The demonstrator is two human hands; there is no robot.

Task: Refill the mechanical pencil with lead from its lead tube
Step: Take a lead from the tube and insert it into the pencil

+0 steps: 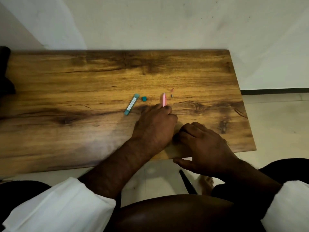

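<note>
A person's left hand (155,126) pinches a slim pink mechanical pencil (164,99) in curled fingers over a brown wood-grain desk (66,91). The right hand (200,146) rests loosely curled and empty at the desk's near edge. A teal-ended clear lead tube (132,104) lies just left, its small teal cap (144,98) beside it.

We see a grained wooden table (83,84) against a pale wall (167,22), a tiled floor (275,114) beyond the fingers' right, and white sleeves (58,206) below.
</note>
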